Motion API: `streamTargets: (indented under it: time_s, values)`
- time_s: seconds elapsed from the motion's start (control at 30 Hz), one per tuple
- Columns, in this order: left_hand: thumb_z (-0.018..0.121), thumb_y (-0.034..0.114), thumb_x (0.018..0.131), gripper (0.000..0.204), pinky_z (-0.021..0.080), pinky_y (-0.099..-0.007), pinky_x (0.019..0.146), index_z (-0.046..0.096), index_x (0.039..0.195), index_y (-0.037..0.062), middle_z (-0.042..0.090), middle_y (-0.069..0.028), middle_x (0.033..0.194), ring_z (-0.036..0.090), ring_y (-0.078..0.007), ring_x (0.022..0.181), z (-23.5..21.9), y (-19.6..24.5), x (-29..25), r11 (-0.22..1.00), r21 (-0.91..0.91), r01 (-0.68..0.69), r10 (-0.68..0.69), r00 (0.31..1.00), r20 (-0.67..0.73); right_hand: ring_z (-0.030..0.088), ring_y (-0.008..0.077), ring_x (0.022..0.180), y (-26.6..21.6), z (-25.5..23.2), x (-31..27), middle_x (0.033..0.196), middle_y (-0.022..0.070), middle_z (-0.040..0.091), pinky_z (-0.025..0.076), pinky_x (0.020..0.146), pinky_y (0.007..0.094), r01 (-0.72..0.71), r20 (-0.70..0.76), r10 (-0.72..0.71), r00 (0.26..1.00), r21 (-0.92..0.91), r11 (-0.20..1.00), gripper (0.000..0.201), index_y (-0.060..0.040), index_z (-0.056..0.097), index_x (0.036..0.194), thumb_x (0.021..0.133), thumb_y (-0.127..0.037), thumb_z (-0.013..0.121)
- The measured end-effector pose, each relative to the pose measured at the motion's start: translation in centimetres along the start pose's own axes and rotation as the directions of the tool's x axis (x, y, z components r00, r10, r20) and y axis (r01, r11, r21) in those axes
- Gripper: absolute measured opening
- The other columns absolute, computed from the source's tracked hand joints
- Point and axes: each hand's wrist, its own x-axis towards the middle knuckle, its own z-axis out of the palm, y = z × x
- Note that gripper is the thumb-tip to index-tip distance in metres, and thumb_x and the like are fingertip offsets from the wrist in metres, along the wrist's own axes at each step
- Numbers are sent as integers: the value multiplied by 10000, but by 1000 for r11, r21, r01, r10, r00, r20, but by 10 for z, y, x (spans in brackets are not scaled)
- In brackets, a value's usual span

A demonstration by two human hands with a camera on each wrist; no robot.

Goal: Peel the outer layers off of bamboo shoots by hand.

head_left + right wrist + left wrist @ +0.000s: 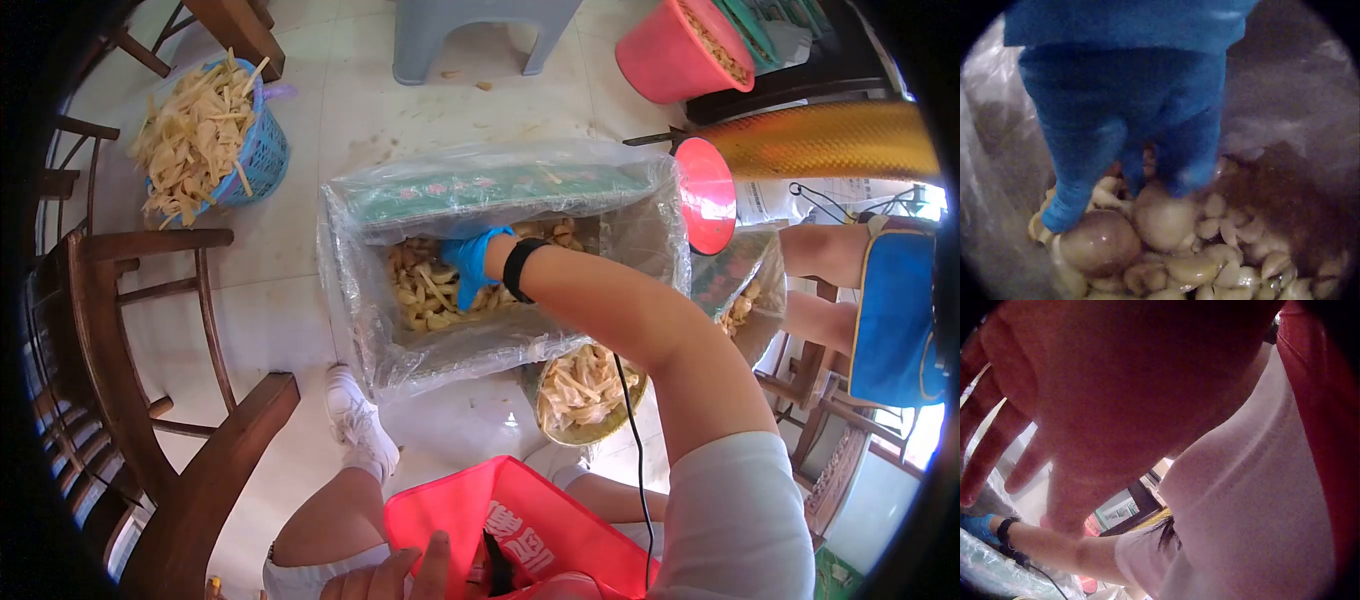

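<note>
Pieces inside liner; right hand part-spread among them, grip unclear; left hand spread, empty. Best scoop gently.

Right arm bent, right hand pointing down; left hand outspread.

Head view aimed downward from above, left wrist's sidelong, right's downward, both close, blue-gloved right hand shared by all.

Box stands central; pieces lie inside, right hand among them. Left of box: basket at back, chair nearer. Stool stands behind box; bucket behind, farther right. Basin sits in front, toward box's right end.
</note>
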Motion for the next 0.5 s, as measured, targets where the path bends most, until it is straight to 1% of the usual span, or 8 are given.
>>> streamTargets:
  time_s: [0.13,0.2,0.23,0.3,0.37,0.43,0.47,0.5]
  values:
    - [652,322,789,564,433,-418,801,485,1263,67,566,-142,1055,548,-310,941,3,3,-4,1000,-14,4,-4,1000,-4,417,307,1259,25,8,-9,1419,66,384,415,985,453,47,17,-47,999,-20,999,837,-173,395,1375,674,-469,745]
    - [655,318,786,562,431,-422,806,487,1260,67,568,-139,1054,548,-311,943,6,4,-7,1000,-15,4,-4,1000,-10,367,289,1302,36,21,7,1464,41,311,384,1004,494,-69,-86,65,994,-39,997,871,-237,278,1431,714,-501,696]
    - [659,310,780,558,431,-423,810,491,1254,67,568,-135,1052,547,-312,942,9,4,-8,999,-37,-1,1,1000,-7,367,289,1302,38,23,5,1464,41,311,384,1004,494,-70,-94,66,993,-39,997,871,-237,278,1431,714,-501,696]
    - [664,303,774,555,430,-424,814,495,1248,67,568,-131,1049,547,-312,941,11,5,-12,999,-51,-6,5,1000,-10,342,278,1320,36,24,-3,1485,35,266,357,1015,521,-171,67,168,984,57,984,767,-250,253,1440,794,-440,621]
    - [669,287,765,546,430,-422,815,504,1236,67,567,-126,1044,547,-310,935,13,6,-14,998,-48,-31,31,999,-16,346,271,1319,35,30,2,1483,33,271,357,1011,524,-141,65,137,988,70,987,722,-249,272,1434,811,-409,600]
    - [668,282,764,546,432,-419,811,504,1238,67,565,-126,1044,548,-307,928,14,6,-16,999,-42,-29,28,999,-24,343,263,1321,28,29,0,1474,38,291,359,1008,525,-135,39,134,990,46,990,692,-232,314,1419,819,-461,574]
    - [667,276,763,546,433,-417,806,503,1240,68,564,-126,1043,549,-304,922,14,5,-17,999,-37,-33,32,999,-25,408,267,1277,29,25,-1,1433,54,367,388,982,503,-137,23,136,990,104,985,713,-180,386,1384,797,-543,568]
    - [667,276,763,546,433,-417,806,503,1240,68,564,-126,1043,549,-304,922,14,5,-18,999,-39,-31,30,999,-32,408,267,1277,32,23,-5,1433,54,367,388,982,503,-137,20,136,991,97,986,713,-180,386,1384,797,-543,568]
